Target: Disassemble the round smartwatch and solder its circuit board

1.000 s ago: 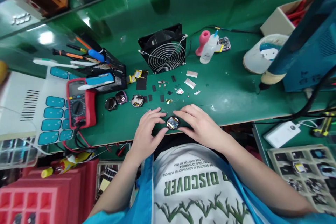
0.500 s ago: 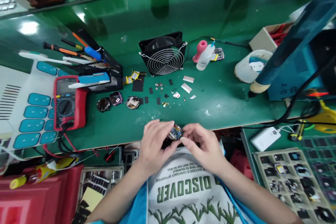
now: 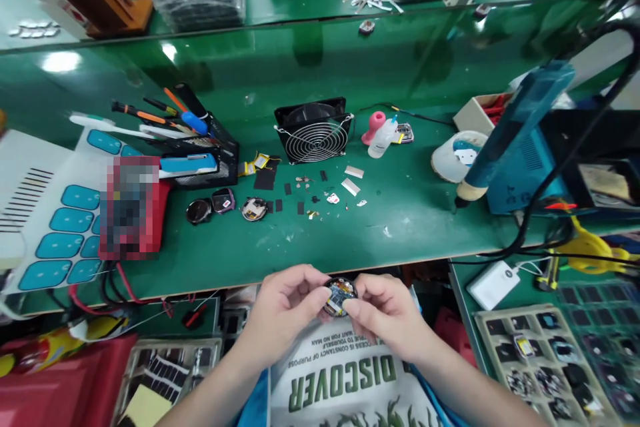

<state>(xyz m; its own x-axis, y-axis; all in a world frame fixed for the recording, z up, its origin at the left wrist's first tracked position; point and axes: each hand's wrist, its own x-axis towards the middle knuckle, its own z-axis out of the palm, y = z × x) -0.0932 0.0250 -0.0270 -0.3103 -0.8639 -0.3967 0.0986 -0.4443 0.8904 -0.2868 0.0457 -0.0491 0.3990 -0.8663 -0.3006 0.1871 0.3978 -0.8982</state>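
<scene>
Round unit (image 3: 340, 295), circuit side up, off the worktop's (image 3: 400, 233) near edge.
Left hand (image 3: 287, 307) and right hand (image 3: 395, 313) pinch opposite rims between thumb and curled fingers, likely steadying it with the circuitry exposed.

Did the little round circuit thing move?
Yes, the round circuit thing moved toward the shirt, from on the green bench to just past its front edge.

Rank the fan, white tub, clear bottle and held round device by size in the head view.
Fan
White tub
Clear bottle and round device: too alike to rank; the device looks nearer the camera.
</scene>
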